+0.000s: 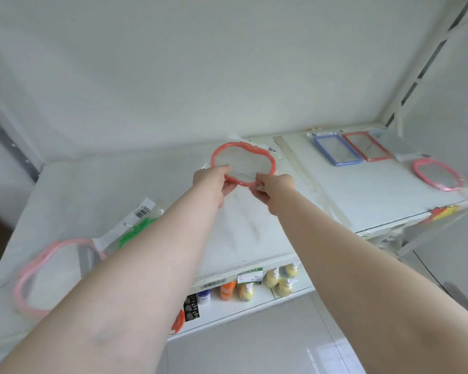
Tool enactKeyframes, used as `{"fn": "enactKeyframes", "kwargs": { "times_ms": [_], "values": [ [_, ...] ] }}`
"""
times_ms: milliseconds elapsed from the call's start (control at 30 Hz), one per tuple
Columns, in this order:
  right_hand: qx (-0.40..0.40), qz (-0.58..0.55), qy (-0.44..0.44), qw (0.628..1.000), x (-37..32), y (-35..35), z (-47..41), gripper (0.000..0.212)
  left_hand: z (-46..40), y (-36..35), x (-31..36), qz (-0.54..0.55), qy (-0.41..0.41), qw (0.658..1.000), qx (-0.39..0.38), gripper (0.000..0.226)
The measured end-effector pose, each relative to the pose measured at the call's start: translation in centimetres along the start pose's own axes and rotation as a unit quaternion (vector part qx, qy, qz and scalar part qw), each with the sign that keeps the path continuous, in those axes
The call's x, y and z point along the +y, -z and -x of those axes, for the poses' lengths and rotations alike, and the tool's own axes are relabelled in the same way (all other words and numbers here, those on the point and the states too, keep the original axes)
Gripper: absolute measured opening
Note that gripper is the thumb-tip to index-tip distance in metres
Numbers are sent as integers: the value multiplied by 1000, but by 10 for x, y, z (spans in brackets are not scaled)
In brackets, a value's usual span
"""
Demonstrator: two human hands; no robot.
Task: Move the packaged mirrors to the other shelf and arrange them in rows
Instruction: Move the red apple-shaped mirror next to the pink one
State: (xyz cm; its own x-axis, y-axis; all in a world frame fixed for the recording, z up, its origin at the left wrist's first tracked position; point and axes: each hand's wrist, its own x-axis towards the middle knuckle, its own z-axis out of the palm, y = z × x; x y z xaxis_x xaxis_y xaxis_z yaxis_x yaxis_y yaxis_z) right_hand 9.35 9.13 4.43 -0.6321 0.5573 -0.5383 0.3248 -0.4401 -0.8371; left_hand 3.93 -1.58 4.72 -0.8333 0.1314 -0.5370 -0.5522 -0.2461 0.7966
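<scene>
An orange-framed mirror in a clear bag [243, 160] is at the back middle of the white shelf [254, 230]. My left hand [214, 182] grips its near left rim and my right hand [273, 190] pinches its near right rim. On the right part of the shelf lie a blue rectangular mirror [337, 149], a red rectangular mirror [366, 145] and a pink oval mirror [438, 175]. At the near left lie a pink-framed mirror [38, 276] and a green-framed mirror in its bag [135, 228].
A taped seam [308, 174] runs front to back between the two shelf boards. A slotted upright post [416, 76] stands at the back right. On the lower shelf [249, 303] stand several bottles [270, 282] and small packs.
</scene>
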Motion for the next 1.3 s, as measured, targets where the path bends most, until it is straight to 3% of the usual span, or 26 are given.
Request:
{"fn": "enactKeyframes", "kwargs": {
  "times_ms": [200,400,500,600,667,900,1000,1300],
  "values": [
    [-1,3,19,1000,39,65,99,12,73,56,-14,-87,52,989,-111,15],
    [78,-23,22,996,99,130,189,18,154,72,-78,-142,78,971,-175,9],
    [110,-48,28,992,123,165,218,27,180,71,-114,-161,93,962,-199,37],
    [137,-58,36,988,141,198,235,27,203,66,-147,-171,99,953,-232,20],
    [154,-61,37,985,151,222,241,28,213,61,-169,-194,105,947,-235,11],
    [188,-74,25,979,170,318,243,19,242,6,-239,-225,127,938,-232,13],
    [201,-75,6,977,169,368,239,5,259,-34,-275,-223,136,939,-224,13],
    [201,-56,-32,978,154,488,207,12,294,-130,-347,-207,137,951,-186,16]
  ]
}}
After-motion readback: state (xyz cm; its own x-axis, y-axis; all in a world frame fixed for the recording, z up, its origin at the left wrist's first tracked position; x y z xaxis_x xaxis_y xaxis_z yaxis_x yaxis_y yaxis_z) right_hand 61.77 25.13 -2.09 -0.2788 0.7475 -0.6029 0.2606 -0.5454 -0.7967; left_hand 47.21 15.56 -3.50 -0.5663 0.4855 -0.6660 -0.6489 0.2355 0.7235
